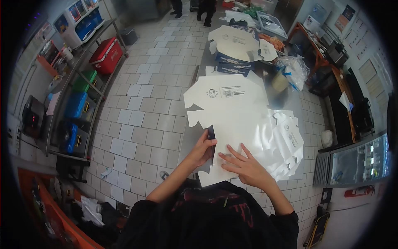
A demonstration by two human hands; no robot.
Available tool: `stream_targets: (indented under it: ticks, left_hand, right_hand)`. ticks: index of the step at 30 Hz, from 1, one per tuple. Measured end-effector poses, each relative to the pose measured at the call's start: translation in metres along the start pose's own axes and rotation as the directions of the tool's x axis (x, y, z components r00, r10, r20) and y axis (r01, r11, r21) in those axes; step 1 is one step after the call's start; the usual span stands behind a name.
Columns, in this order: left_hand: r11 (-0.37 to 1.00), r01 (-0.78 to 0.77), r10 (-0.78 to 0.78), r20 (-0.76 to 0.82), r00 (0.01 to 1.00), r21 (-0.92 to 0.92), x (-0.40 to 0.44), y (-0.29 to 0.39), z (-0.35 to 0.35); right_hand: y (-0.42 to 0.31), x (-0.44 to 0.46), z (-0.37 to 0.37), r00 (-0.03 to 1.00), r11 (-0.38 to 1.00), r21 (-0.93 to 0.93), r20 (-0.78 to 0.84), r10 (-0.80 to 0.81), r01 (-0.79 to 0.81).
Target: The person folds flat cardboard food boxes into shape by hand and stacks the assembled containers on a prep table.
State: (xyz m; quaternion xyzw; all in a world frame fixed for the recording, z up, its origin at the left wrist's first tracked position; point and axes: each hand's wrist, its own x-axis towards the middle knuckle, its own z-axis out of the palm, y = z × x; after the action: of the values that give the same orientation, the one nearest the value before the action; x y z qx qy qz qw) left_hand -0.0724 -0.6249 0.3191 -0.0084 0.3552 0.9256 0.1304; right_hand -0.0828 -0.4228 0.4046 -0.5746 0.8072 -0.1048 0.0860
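A flat white cardboard box blank (pixel 238 120) with cut tabs and a printed round logo lies in front of me on the metal table. My left hand (pixel 202 149) is closed on its left edge, thumb on the rim beside a dark blue flap; the other fingers are partly hidden. My right hand (pixel 245 166) rests palm down on the near part of the blank, fingers spread and holding nothing. Just to the right, more white box blanks (pixel 289 135) overlap in a stack that reaches under the first one.
Farther along the table lie another blank (pixel 236 42), dark blue printed cardboard (pixel 234 67), a plastic bag (pixel 293 68) and a clear bin (pixel 271 24). A metal shelf with a red cooler (pixel 106 54) stands left. People's legs (pixel 206 10) show at the far end.
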Motion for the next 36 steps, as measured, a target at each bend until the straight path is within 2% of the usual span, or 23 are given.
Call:
stream_targets:
  ticks: [2,4,6,7,9,10,11,13,14,15,17,19,22,23,25,26,27,29,30,31,33,34,36]
  left_hand:
    - [0.999,0.027,-0.03,-0.182,0.983,-0.021,-0.001,0.002,0.007]
    - [0.998,0.008,-0.021,-0.217,0.976,-0.063,0.001,-0.005,0.004]
    - [0.995,-0.007,-0.018,-0.244,0.97,-0.102,0.0,-0.008,0.004]
    - [0.999,-0.01,0.0,-0.233,0.972,-0.044,-0.002,-0.007,0.007]
    - [1.0,-0.022,0.026,-0.209,0.978,0.02,-0.002,-0.008,0.009]
    - [0.993,-0.004,0.027,-0.192,0.981,0.121,-0.004,-0.011,0.007]
    - [0.975,0.011,0.028,-0.175,0.984,0.221,-0.005,-0.014,0.007]
    - [0.985,-0.039,0.075,-0.216,0.974,0.166,-0.009,-0.009,0.019]
    - [0.985,-0.013,0.057,-0.249,0.967,0.174,-0.011,-0.009,0.018]
    - [0.983,0.013,0.039,-0.283,0.958,0.181,-0.012,-0.007,0.018]
    - [0.984,-0.051,0.096,-0.267,0.959,0.171,-0.012,-0.004,0.023]
    - [0.984,-0.037,0.091,-0.312,0.946,0.175,-0.013,-0.003,0.023]
    - [0.988,-0.062,0.105,-0.316,0.943,0.142,-0.013,0.002,0.019]
    - [0.99,-0.095,0.121,-0.31,0.943,0.1,-0.012,0.004,0.02]
    - [0.985,-0.159,0.174,-0.315,0.933,0.071,-0.007,0.004,0.021]
    - [0.973,-0.219,0.229,-0.369,0.901,0.07,-0.005,0.008,0.024]
    - [0.958,-0.276,0.281,-0.423,0.862,0.073,-0.004,0.011,0.025]
    - [0.948,-0.307,0.313,-0.43,0.847,0.084,0.0,0.011,0.018]
    - [0.934,-0.34,0.35,-0.454,0.819,0.105,0.0,0.013,0.021]
    - [0.921,-0.368,0.382,-0.476,0.792,0.127,-0.001,0.014,0.024]
    - [0.917,-0.366,0.397,-0.464,0.792,0.16,0.0,0.014,0.022]
    - [0.9,-0.395,0.434,-0.475,0.766,0.186,0.001,0.014,0.017]
    - [0.868,-0.462,0.486,-0.488,0.725,0.179,0.002,0.016,0.014]
  right_hand:
    - [-0.003,0.004,-0.002,0.999,0.999,-0.034,0.036,0.009,-0.008]
    - [-0.007,0.008,-0.002,0.998,0.997,-0.071,0.065,0.027,-0.022]
    - [-0.008,0.01,0.0,0.997,0.968,0.241,-0.033,0.076,-0.066]
    - [-0.01,0.012,0.002,0.996,0.969,0.239,-0.035,0.078,-0.068]
    - [-0.009,0.018,0.007,0.967,0.864,0.495,-0.159,0.197,-0.095]
    - [-0.006,0.021,0.012,0.945,0.865,0.497,-0.242,0.22,-0.074]
    - [-0.004,0.024,0.018,0.942,0.871,0.486,-0.253,0.219,-0.072]
    - [-0.005,0.03,0.025,0.912,0.667,0.744,-0.235,0.336,-0.053]
    - [-0.008,0.035,0.025,0.876,0.688,0.725,-0.32,0.36,-0.018]
    - [-0.012,0.039,0.024,0.876,0.695,0.719,-0.328,0.354,-0.012]
    - [-0.018,0.044,0.025,0.873,0.618,0.784,-0.261,0.413,-0.059]
    - [-0.015,0.046,0.038,0.845,0.601,0.799,-0.31,0.436,-0.018]
    - [-0.006,0.047,0.051,0.857,0.418,0.907,-0.257,0.446,0.055]
    - [-0.005,0.046,0.05,0.858,0.43,0.901,-0.268,0.438,0.061]
    - [-0.017,0.044,0.031,0.781,0.512,0.855,-0.265,0.566,-0.08]
    - [-0.027,0.04,0.016,0.745,0.717,0.662,-0.361,0.561,-0.218]
    - [-0.032,0.037,0.01,0.748,0.724,0.656,-0.368,0.552,-0.211]
    - [-0.039,0.031,0.006,0.842,0.928,0.371,-0.494,0.218,-0.022]
    - [-0.04,0.029,0.009,0.912,0.964,0.265,-0.392,0.118,-0.01]
    - [-0.038,0.026,0.017,0.912,0.965,0.263,-0.392,0.118,-0.012]
    - [-0.028,0.023,0.036,0.942,0.991,0.104,-0.332,-0.045,0.084]
    - [-0.025,0.022,0.039,0.942,0.991,0.099,-0.333,-0.046,0.084]
    - [-0.02,0.021,0.039,0.867,0.985,0.172,-0.494,0.062,0.028]
